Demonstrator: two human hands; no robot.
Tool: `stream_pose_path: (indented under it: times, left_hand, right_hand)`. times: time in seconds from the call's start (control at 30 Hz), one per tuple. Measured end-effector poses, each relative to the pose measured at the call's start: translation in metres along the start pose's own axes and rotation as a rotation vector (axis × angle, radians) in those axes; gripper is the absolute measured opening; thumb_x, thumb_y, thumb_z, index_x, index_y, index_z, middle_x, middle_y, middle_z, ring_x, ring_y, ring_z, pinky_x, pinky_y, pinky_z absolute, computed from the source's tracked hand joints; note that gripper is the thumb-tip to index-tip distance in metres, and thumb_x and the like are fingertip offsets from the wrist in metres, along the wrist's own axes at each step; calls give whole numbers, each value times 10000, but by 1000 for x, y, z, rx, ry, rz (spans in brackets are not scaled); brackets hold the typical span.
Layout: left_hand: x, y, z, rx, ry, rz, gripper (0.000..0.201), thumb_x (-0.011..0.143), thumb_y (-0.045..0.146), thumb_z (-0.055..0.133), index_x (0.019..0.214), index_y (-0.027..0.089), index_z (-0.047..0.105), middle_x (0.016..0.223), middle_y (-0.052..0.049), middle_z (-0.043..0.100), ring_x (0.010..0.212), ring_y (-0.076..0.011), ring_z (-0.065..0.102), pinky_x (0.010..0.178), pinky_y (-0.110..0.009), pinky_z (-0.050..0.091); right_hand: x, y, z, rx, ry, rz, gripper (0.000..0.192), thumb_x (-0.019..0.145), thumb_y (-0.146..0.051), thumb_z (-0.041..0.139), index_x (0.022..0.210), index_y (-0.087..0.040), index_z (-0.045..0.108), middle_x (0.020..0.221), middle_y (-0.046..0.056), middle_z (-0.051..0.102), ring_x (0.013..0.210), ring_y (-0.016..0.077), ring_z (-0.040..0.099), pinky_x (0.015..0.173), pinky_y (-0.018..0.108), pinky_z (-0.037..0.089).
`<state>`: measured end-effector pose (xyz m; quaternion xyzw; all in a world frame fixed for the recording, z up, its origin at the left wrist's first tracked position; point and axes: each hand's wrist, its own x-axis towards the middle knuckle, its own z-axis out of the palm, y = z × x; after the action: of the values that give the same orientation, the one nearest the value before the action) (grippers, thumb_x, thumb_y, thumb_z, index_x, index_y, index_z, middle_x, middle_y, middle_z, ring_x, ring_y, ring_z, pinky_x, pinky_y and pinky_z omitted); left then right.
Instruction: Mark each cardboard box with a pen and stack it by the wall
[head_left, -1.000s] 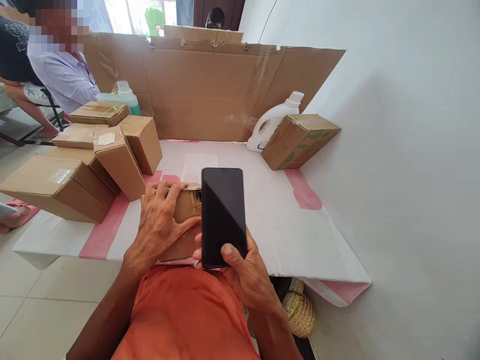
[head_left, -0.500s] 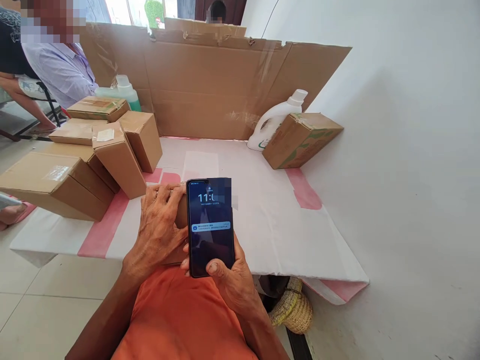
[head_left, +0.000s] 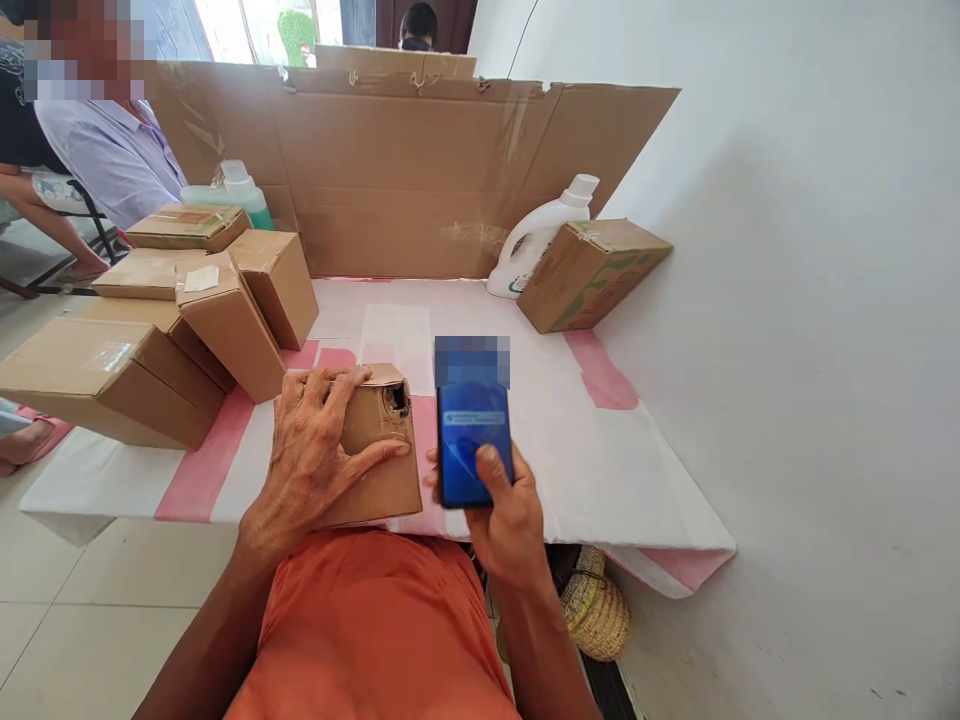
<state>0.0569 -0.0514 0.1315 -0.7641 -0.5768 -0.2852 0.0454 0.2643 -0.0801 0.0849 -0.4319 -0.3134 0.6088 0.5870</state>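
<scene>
- L hand (head_left: 319,450) lies flat on a small brown box (head_left: 379,445), fingers spread over its top & side, pressing it down, not closed round it.
- That box sits at the near edge of the table (head_left: 645,480), right in front of the person. It has a torn hole in the top corner. Looks shut otherwise; nothing taken out yet, I think.
- R hand (head_left: 506,510) is wrapped round a phone (head_left: 474,440), thumb on the lit blue screen. Phone is held up just beside the box, not touching it.
- So far, my guess: box is pinned in place & phone is awake. Opening or checking the box seems not started.
- Left side of table: a pile of brown boxes (head_left: 150,340), some leaning on each other. A green bottle (head_left: 238,190) stands behind them.
- Back: a big flat cardboard sheet (head_left: 420,170) stands up like a wall.
- Right back: a white jug (head_left: 536,240) touching one more box (head_left: 589,270), tilted by the white wall.
- Table has a white cover w/ pink stripes. A woven basket (head_left: 596,615) sits under it. Floor is pale tile.
- Far left: another person in a pale shirt (head_left: 112,150) sits away from the table.
</scene>
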Motion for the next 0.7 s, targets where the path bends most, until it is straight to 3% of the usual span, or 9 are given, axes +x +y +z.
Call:
stream_pose_path:
  times: [0.1,0.2,0.3,0.5,0.7]
  left_hand:
    - [1,-2,1,7,16,17,701,829,601,837,1372,215,617,1244,-137,670,1148,-358,552,1022,-528,487]
    - [1,-4,2,8,34,33,719,838,644,810,1384,218,615,1228,-136,676,1116,-351,561,1013,-532,495]
    - [2,-6,3,10,43,36,749,840,669,792,1402,211,604,1220,-138,678,1098,-349,561,1002,-532,503]
    - [4,-11,7,-15,69,28,792,836,680,790,1430,201,581,1273,-150,675,1160,-371,572,1055,-567,483]
    - [4,-20,4,-256,81,-26,648,942,542,720,1492,254,534,1430,-123,617,1333,-333,551,1181,-542,432]
  right_hand:
    - [47,11,-39,-212,220,-132,594,756,-670,843,1081,-194,696,844,29,720,629,186,664,554,327,587]
    - [88,26,-82,-497,354,-115,633,694,-759,763,904,-166,690,751,20,659,607,171,578,513,315,527]
    - [106,40,-112,-639,411,-76,609,673,-760,721,817,-171,668,676,19,630,597,183,553,501,316,494]
    - [108,57,-135,-873,475,-47,525,742,-706,640,822,-188,676,719,69,677,638,235,582,595,359,488]
    - [106,56,-145,-1098,535,-107,470,786,-593,585,909,-161,723,923,181,703,911,354,624,876,508,496]
